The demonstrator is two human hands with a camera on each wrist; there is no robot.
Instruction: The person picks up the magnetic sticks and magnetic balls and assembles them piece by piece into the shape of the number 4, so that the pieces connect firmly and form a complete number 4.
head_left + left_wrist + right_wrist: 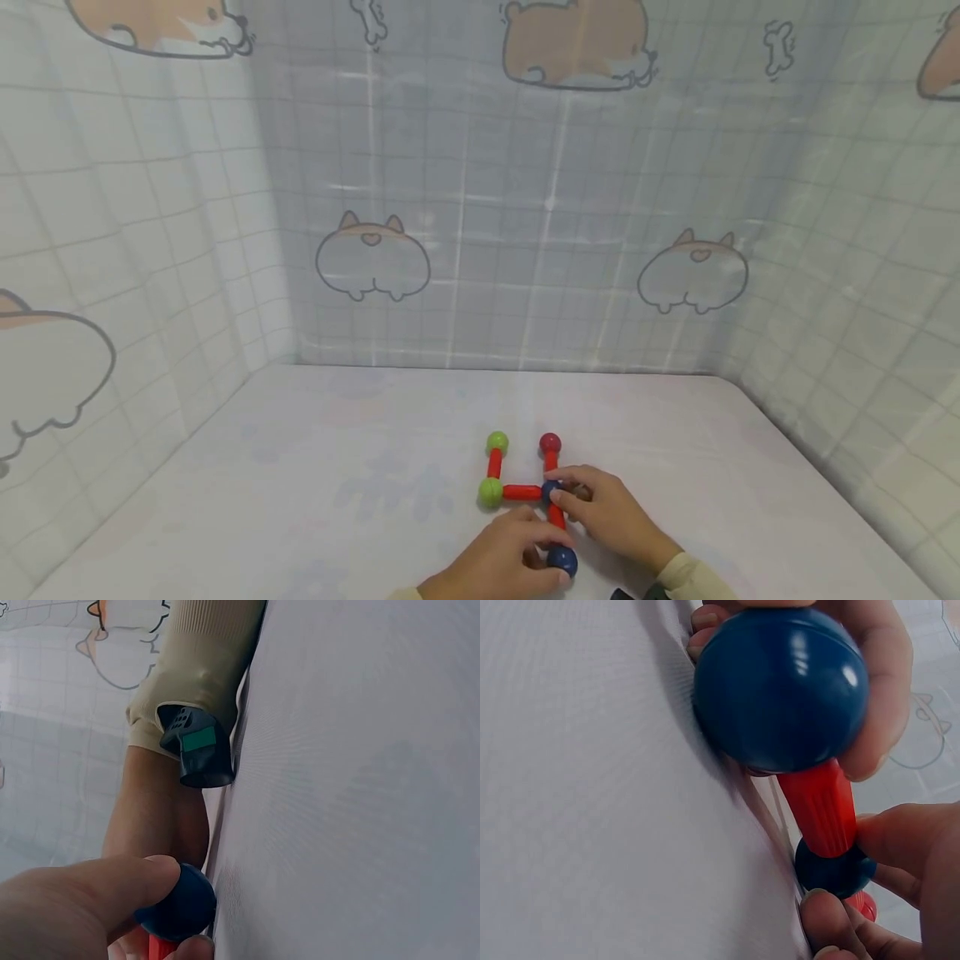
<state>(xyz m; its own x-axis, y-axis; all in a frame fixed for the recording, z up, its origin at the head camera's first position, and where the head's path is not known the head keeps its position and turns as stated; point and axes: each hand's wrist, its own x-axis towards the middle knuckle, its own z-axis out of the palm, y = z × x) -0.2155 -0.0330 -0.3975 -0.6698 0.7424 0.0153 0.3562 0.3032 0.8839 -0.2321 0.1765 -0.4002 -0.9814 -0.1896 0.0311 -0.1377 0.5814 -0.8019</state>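
A flat frame of balls and red rods lies on the table in the head view. My left hand (502,557) pinches the nearest blue ball (562,562), which looms large in the right wrist view. Thumb and fingers of my right hand (611,510) grip the middle blue ball (549,490). Between these two balls runs a red rod (821,810), joined to both. Another rod (522,492) leads left to a green ball (491,492), and a further rod (495,463) ends in a second green ball (497,442). Beyond my right fingers is a red ball (550,443) on its rod.
The pale table (337,450) meets a checked curtain (495,208) with cartoon dogs at the back and on both sides. A black device (206,754) sits at the right wrist, under the beige sleeve (206,667).
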